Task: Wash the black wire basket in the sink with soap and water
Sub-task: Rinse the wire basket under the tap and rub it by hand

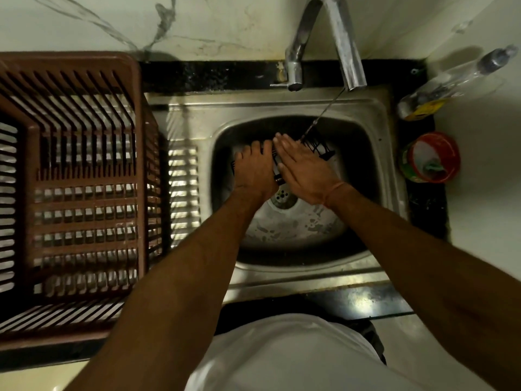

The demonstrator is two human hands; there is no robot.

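The black wire basket (320, 148) lies in the steel sink (375, 176), mostly hidden under both hands. My left hand (255, 167) holds its left side with fingers curled over the wires. My right hand (303, 167) lies flat on top of it, fingers straight and pointing to the upper left. A thin stream of water (324, 111) runs from the tap (346, 52) onto the basket's far right end. The drain (283, 197) shows just below the hands.
A large brown plastic dish rack (76, 179) fills the counter on the left. On the right stand a round red soap tub (431, 158) and a clear bottle (451, 83) lying against the wall. The tap handle (294, 69) is behind the sink.
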